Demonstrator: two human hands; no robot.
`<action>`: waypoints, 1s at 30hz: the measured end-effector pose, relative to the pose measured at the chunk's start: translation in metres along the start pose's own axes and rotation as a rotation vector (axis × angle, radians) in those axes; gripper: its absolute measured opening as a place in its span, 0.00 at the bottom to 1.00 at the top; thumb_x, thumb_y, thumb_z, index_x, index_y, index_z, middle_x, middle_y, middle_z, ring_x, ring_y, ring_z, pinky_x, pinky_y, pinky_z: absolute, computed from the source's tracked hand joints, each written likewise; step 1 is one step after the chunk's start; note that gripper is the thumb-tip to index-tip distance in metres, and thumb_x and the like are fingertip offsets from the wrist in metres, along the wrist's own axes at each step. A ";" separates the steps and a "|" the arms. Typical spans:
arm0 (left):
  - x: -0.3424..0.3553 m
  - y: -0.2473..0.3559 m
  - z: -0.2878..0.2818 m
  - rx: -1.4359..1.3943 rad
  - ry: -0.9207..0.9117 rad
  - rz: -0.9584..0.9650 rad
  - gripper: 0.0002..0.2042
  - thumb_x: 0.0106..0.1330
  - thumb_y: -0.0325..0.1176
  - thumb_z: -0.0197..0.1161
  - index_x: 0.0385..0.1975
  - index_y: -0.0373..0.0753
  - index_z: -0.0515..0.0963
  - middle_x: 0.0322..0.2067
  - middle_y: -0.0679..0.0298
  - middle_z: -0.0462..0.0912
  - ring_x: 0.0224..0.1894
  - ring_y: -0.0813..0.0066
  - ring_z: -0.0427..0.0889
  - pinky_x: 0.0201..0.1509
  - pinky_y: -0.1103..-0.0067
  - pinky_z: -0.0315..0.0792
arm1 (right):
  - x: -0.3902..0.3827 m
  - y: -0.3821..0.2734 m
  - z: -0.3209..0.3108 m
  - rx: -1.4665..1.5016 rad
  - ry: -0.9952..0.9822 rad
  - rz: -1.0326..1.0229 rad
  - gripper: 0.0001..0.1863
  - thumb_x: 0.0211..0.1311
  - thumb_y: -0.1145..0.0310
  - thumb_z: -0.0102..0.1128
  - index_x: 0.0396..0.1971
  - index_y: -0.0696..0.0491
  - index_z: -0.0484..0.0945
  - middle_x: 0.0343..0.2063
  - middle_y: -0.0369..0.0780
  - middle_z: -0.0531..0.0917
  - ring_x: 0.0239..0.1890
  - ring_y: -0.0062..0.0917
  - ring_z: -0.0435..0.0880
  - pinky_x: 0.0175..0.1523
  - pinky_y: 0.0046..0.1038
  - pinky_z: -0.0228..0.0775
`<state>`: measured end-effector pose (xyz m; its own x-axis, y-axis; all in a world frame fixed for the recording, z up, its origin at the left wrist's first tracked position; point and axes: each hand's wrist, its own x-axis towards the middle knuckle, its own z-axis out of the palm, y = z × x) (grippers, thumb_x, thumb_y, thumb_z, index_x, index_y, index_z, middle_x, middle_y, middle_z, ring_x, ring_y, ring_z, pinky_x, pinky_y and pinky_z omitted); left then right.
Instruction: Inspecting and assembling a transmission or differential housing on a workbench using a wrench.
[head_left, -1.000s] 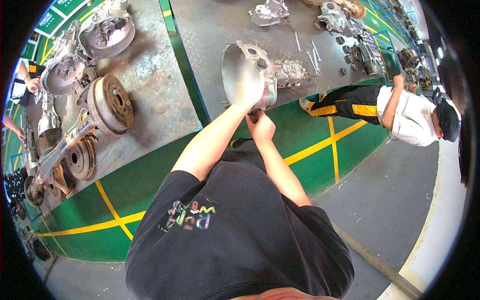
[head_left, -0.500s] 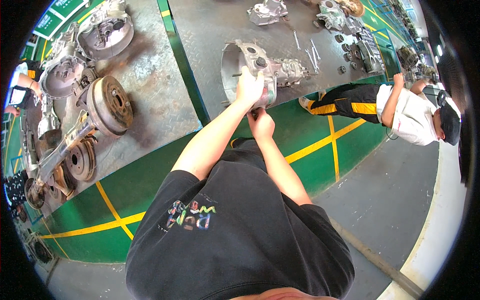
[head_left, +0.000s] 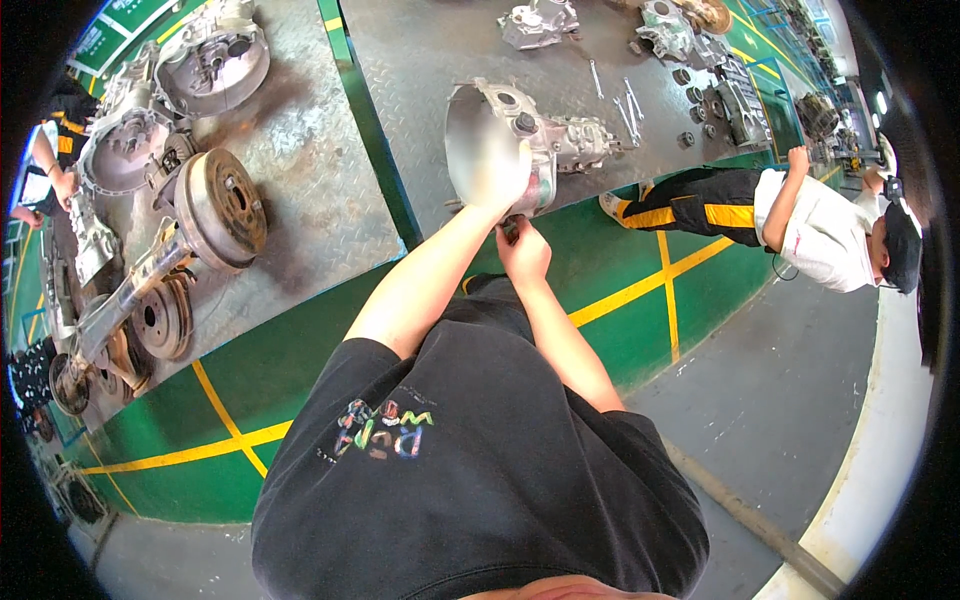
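Left hand: the left hand (head_left: 497, 178) lies flat against the wide bell-shaped end of the gearbox housing (head_left: 520, 140), fingers spread on the metal rather than clenched.
Right hand: the right hand (head_left: 522, 245) sits just below the housing's lower edge, fingers bunched together on something small; what it pinches cannot be told.
Gearbox housing: it lies on its side at the near edge of the steel workbench (head_left: 430, 60), bell end toward the person, narrow end pointing away.
Containers: none shows as a bin or tray; the bell end of the housing is hollow, and its inside cannot be seen.
Wrenches: about three slim wrenches (head_left: 628, 100) lie loose on the bench beyond the housing.
Other housings: two more castings (head_left: 540, 22) rest farther back on the same bench.
Left bench: one brake drum on an axle (head_left: 215, 205) and one large round casing (head_left: 215, 60).
People nearby: one person in a white shirt (head_left: 820, 225) at the right.
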<state>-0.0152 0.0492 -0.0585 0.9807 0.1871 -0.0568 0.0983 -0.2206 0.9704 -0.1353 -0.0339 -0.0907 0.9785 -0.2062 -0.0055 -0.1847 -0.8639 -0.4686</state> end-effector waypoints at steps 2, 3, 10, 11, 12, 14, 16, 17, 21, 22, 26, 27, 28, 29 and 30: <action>0.003 -0.012 0.004 0.065 0.025 0.096 0.21 0.65 0.40 0.60 0.42 0.26 0.66 0.33 0.34 0.79 0.38 0.40 0.81 0.45 0.61 0.73 | 0.003 0.008 0.007 0.008 0.034 -0.097 0.10 0.57 0.60 0.65 0.34 0.50 0.84 0.29 0.42 0.86 0.32 0.38 0.86 0.37 0.36 0.78; 0.004 -0.015 0.006 0.067 0.032 0.097 0.21 0.64 0.40 0.60 0.42 0.26 0.66 0.34 0.34 0.79 0.39 0.39 0.81 0.46 0.60 0.73 | 0.004 0.012 0.010 0.016 0.074 -0.189 0.10 0.56 0.60 0.65 0.34 0.50 0.84 0.29 0.42 0.86 0.32 0.39 0.86 0.37 0.36 0.78; -0.004 0.001 -0.003 0.361 0.024 0.257 0.20 0.64 0.41 0.61 0.42 0.27 0.67 0.35 0.35 0.79 0.39 0.41 0.81 0.47 0.62 0.73 | 0.005 0.006 0.011 -0.023 0.057 0.007 0.08 0.56 0.64 0.65 0.33 0.50 0.83 0.27 0.44 0.86 0.32 0.40 0.86 0.38 0.38 0.78; -0.001 -0.002 -0.002 0.360 0.026 0.260 0.20 0.64 0.41 0.61 0.42 0.27 0.67 0.35 0.35 0.79 0.39 0.41 0.81 0.47 0.62 0.73 | 0.004 0.003 0.008 0.018 0.048 -0.017 0.08 0.56 0.64 0.64 0.33 0.50 0.83 0.27 0.44 0.86 0.32 0.40 0.86 0.37 0.38 0.78; 0.003 -0.006 0.001 0.209 0.019 0.087 0.19 0.64 0.40 0.61 0.42 0.28 0.67 0.35 0.36 0.80 0.39 0.43 0.82 0.47 0.62 0.73 | 0.003 0.000 0.006 0.059 0.039 -0.041 0.07 0.56 0.65 0.64 0.33 0.51 0.83 0.27 0.44 0.86 0.32 0.40 0.86 0.37 0.38 0.78; 0.004 -0.003 0.002 0.056 -0.002 -0.081 0.19 0.65 0.38 0.61 0.43 0.28 0.67 0.35 0.38 0.81 0.39 0.46 0.82 0.47 0.63 0.74 | 0.000 0.004 0.005 0.046 0.057 -0.093 0.07 0.56 0.65 0.64 0.33 0.51 0.83 0.27 0.43 0.86 0.31 0.40 0.86 0.36 0.38 0.77; -0.007 0.018 -0.005 -0.073 -0.069 0.013 0.17 0.65 0.36 0.60 0.43 0.28 0.68 0.36 0.40 0.81 0.40 0.48 0.83 0.47 0.63 0.74 | 0.000 0.017 0.009 0.037 0.138 -0.206 0.07 0.56 0.64 0.64 0.32 0.51 0.82 0.27 0.42 0.86 0.30 0.39 0.85 0.34 0.36 0.77; -0.006 0.015 -0.005 -0.074 -0.072 0.015 0.17 0.65 0.36 0.60 0.43 0.28 0.68 0.36 0.40 0.81 0.40 0.48 0.83 0.47 0.63 0.74 | 0.002 0.017 0.009 0.036 0.141 -0.205 0.07 0.56 0.64 0.64 0.32 0.51 0.82 0.27 0.42 0.86 0.30 0.39 0.85 0.34 0.36 0.77; 0.003 -0.010 0.006 -0.079 -0.040 -0.041 0.16 0.65 0.35 0.60 0.43 0.28 0.68 0.37 0.41 0.82 0.41 0.49 0.83 0.48 0.64 0.74 | 0.004 0.011 0.008 -0.028 0.083 -0.161 0.09 0.56 0.63 0.66 0.31 0.52 0.83 0.26 0.43 0.85 0.29 0.39 0.85 0.35 0.36 0.77; 0.007 -0.017 0.008 -0.030 -0.014 -0.069 0.17 0.66 0.35 0.60 0.44 0.27 0.67 0.37 0.41 0.82 0.41 0.49 0.83 0.49 0.65 0.74 | 0.004 0.006 0.008 -0.044 0.072 -0.107 0.09 0.55 0.62 0.66 0.31 0.52 0.83 0.26 0.44 0.84 0.29 0.40 0.85 0.35 0.36 0.77; 0.003 -0.014 0.007 0.020 -0.017 0.045 0.17 0.66 0.35 0.60 0.45 0.27 0.67 0.37 0.42 0.82 0.42 0.49 0.83 0.49 0.65 0.74 | 0.001 0.006 0.010 0.040 0.079 -0.052 0.07 0.56 0.62 0.65 0.32 0.47 0.83 0.27 0.41 0.86 0.30 0.38 0.85 0.35 0.37 0.77; 0.003 -0.014 0.006 0.011 -0.041 0.036 0.18 0.66 0.36 0.60 0.45 0.27 0.67 0.38 0.42 0.82 0.42 0.49 0.83 0.49 0.65 0.73 | 0.001 0.008 0.011 0.041 0.082 -0.050 0.07 0.56 0.62 0.65 0.32 0.47 0.83 0.27 0.41 0.86 0.30 0.38 0.85 0.35 0.37 0.77; 0.003 -0.013 0.006 0.003 -0.064 0.027 0.18 0.66 0.36 0.60 0.45 0.27 0.67 0.38 0.41 0.82 0.42 0.48 0.83 0.49 0.65 0.73 | 0.000 0.011 0.011 0.011 0.094 -0.101 0.07 0.56 0.61 0.65 0.32 0.48 0.83 0.27 0.41 0.86 0.31 0.38 0.86 0.35 0.37 0.77; 0.003 -0.011 0.005 0.004 -0.066 0.030 0.18 0.66 0.36 0.60 0.45 0.27 0.67 0.38 0.41 0.82 0.42 0.48 0.83 0.49 0.65 0.73 | 0.001 0.012 0.010 -0.017 0.106 -0.152 0.08 0.56 0.61 0.65 0.31 0.48 0.83 0.27 0.41 0.86 0.31 0.38 0.86 0.35 0.37 0.77; 0.002 -0.008 0.003 0.014 -0.066 0.012 0.18 0.66 0.37 0.60 0.44 0.27 0.68 0.38 0.41 0.82 0.42 0.48 0.83 0.49 0.65 0.73 | 0.002 0.012 0.009 -0.015 0.109 -0.150 0.08 0.56 0.61 0.65 0.31 0.48 0.83 0.27 0.41 0.86 0.31 0.38 0.86 0.35 0.37 0.77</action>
<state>-0.0137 0.0481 -0.0673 0.9908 0.1206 -0.0607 0.0880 -0.2356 0.9679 -0.1353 -0.0407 -0.1044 0.9795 -0.1227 0.1598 -0.0398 -0.8953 -0.4436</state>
